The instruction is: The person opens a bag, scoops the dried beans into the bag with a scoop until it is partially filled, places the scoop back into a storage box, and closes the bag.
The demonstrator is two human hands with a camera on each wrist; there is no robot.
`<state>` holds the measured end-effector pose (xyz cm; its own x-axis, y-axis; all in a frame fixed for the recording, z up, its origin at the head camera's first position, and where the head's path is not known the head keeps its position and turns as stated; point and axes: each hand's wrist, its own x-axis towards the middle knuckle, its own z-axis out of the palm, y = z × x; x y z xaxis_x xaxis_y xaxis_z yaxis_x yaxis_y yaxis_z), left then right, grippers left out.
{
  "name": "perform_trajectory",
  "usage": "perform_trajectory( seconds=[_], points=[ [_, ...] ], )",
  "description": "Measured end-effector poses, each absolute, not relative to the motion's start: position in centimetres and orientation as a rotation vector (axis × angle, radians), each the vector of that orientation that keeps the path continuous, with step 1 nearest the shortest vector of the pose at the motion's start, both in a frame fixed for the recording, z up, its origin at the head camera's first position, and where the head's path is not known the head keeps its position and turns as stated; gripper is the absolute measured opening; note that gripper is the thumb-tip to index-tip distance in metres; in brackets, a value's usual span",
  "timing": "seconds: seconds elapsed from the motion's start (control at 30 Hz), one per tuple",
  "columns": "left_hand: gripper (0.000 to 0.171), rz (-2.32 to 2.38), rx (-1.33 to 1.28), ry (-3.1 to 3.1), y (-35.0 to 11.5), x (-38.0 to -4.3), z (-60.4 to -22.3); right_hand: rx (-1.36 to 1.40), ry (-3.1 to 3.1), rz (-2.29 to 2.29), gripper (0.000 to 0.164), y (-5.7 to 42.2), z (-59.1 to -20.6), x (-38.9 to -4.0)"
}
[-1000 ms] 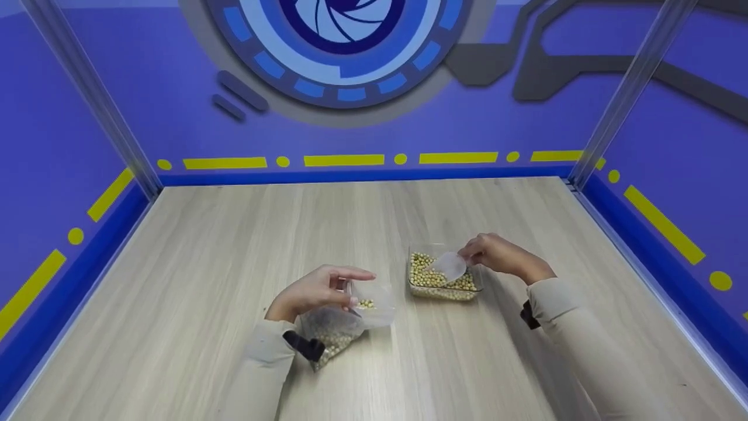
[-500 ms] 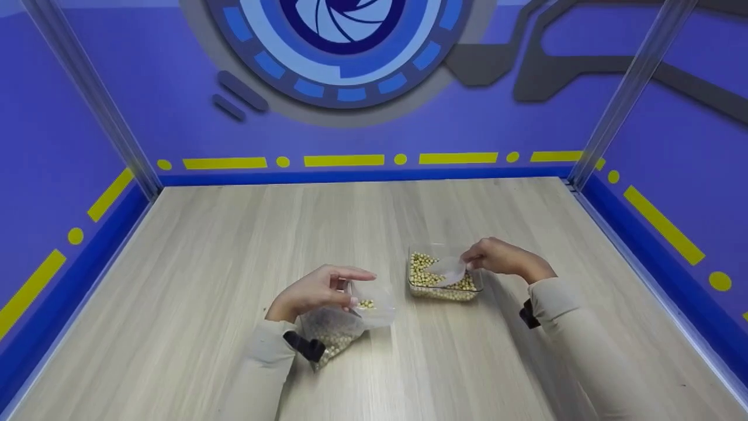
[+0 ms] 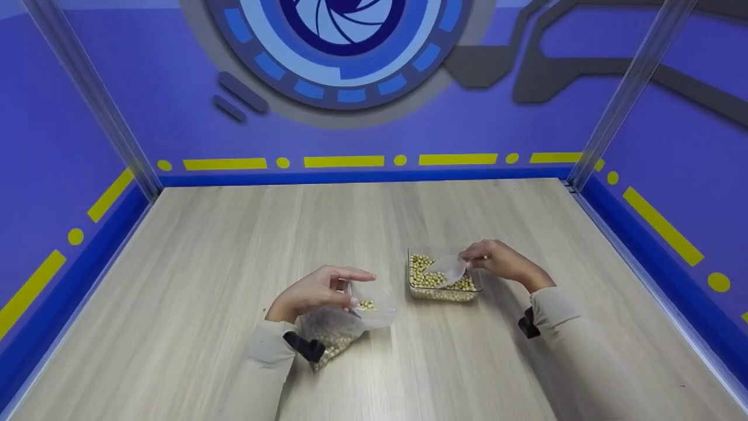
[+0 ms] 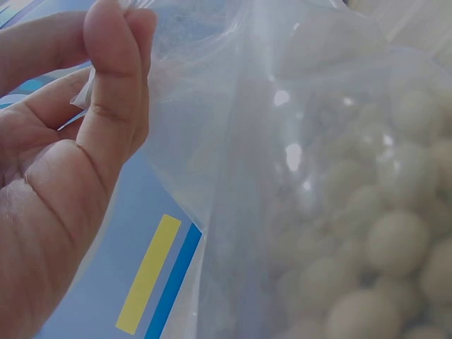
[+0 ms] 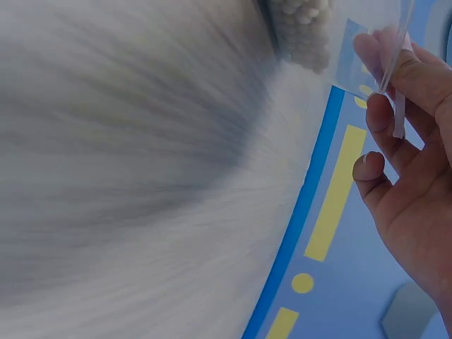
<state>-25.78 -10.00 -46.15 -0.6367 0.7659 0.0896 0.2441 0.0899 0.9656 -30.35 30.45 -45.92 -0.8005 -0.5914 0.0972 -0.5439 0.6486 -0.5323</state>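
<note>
A clear plastic bag (image 3: 334,330), partly filled with pale round soybeans, leans on the table under my left hand (image 3: 318,291). Thumb and fingers hold its mouth spread, and a few beans show inside the opening. In the left wrist view the thumb (image 4: 113,85) pinches the film, with the bean-filled part of the bag (image 4: 367,212) at right. To the right stands a clear rectangular container (image 3: 442,294) of soybeans (image 3: 422,268). My right hand (image 3: 505,260) pinches the handle of a translucent white scoop (image 3: 449,269), whose bowl lies over the beans. The right wrist view shows the handle (image 5: 400,116) between the fingers.
The wooden table (image 3: 263,234) is bounded by a blue back wall (image 3: 374,140) and side walls with yellow marks. A gap of bare tabletop separates the bag from the container. Dark straps (image 3: 529,321) sit at both wrists.
My right hand has come slightly lower and nearer, and the scoop's bowl has shifted a little over the beans. The left hand and the bag stay as they were.
</note>
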Motion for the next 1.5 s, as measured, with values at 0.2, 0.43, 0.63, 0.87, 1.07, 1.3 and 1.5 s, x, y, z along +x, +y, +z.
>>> perform_trajectory(
  seconds=[0.2, 0.43, 0.63, 0.87, 1.07, 1.3, 1.5],
  points=[
    [0.050, 1.567, 0.989, 1.935, -10.0, -25.7, -46.2, -0.929, 2.750, -0.926, 0.027, 30.6, -46.2, -30.3],
    [0.050, 1.571, 0.965, 1.926, -10.0, -25.8, -46.3, -0.875, 2.712, -1.031, 0.027, 31.0, -46.2, -30.4],
    [0.050, 1.581, 0.956, 1.925, -10.0, -25.7, -46.2, -0.826, 2.663, -1.091, 0.029, 31.3, -46.3, -30.7],
    [0.050, 1.582, 0.961, 1.924, -10.0, -25.7, -46.2, -0.786, 2.643, -1.093, 0.031, 31.7, -46.3, -30.7],
    [0.050, 1.581, 0.945, 1.930, -9.9, -25.7, -46.2, -0.730, 2.591, -1.145, 0.031, 31.9, -46.3, -30.7],
    [0.050, 1.579, 0.952, 1.922, -9.9, -25.7, -46.1, -0.649, 2.572, -1.159, 0.034, 32.1, -46.3, -30.5],
    [0.051, 1.578, 0.927, 1.922, -9.9, -25.7, -46.1, -0.640, 2.585, -1.155, 0.035, 32.3, -46.4, -30.6]
  ],
)
